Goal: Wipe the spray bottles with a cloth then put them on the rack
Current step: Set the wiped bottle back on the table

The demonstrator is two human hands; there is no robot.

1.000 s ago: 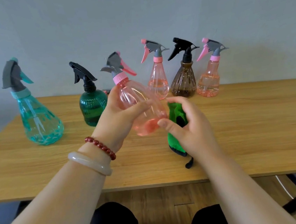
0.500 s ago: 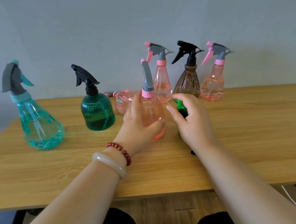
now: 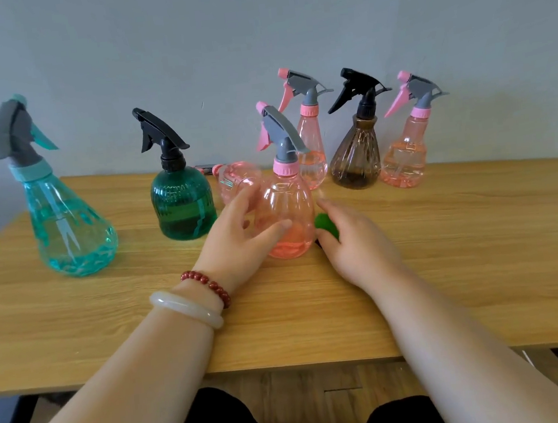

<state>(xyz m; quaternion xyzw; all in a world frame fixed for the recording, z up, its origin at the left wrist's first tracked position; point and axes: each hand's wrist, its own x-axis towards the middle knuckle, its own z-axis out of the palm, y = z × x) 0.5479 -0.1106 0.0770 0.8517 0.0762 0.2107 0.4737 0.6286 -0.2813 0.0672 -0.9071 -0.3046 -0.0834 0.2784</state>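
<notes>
View from a head-worn camera, looking down at a wooden bench (image 3: 448, 262) against a grey wall. A person sits at it with both bare forearms reaching forward.

In the middle, a pink bottle (image 3: 288, 210) with a grey trigger stands upright on the bench. The left hand (image 3: 239, 239), with a bead bracelet and a pale bangle at the wrist, cups its left side loosely, with the thumb across the front and the fingers reaching round behind. The right hand (image 3: 356, 241) is curled over a bunched green cloth (image 3: 326, 225), holding it just beside the bottle's right side, low near the bench.

Just behind the left hand's fingers a second pink bottle (image 3: 236, 181) lies on its side. Left of it stand a dark green bottle (image 3: 182, 201) and, further off, a teal bottle (image 3: 65, 220). Behind and to the right are a tall pink bottle (image 3: 312, 152), a brown bottle (image 3: 356, 158) and another pink one (image 3: 405, 153). No rack is in view.

What could go wrong: the hold looks light and the plastic smooth, so the bottle may slip if lifted this way. The heavy trigger head makes it easy to tip, so a nudge from the cloth hand or a careless withdrawal could topple it. The fingers behind it could also set the lying bottle rolling.
</notes>
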